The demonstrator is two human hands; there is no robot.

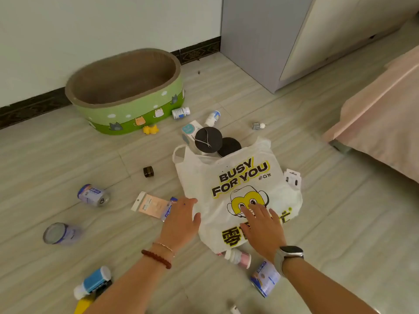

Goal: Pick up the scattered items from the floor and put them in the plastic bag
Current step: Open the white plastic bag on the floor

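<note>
A white plastic bag (240, 177) printed "BUSY FOR YOU" lies flat on the floor in the middle. My right hand (263, 227) rests open on its lower part, fingers spread. Just off the bag's left edge, my left hand (181, 220) hovers open above a pink card packet (150, 205). Scattered around are two cans (93, 194) (60, 233), a small dark jar (148, 171), a pink-and-white bottle (238, 258), a blue can (265, 279), a blue-and-white bottle (93, 283), two black discs (208, 139) and white bottles (180, 113) (212, 118).
A green oval cardboard cat bed (127, 114) stands against the wall at the back left, with a yellow toy (150, 129) beside it. A grey cabinet (256, 41) rises at the back right. The corner of a pink bed (381, 123) juts in from the right.
</note>
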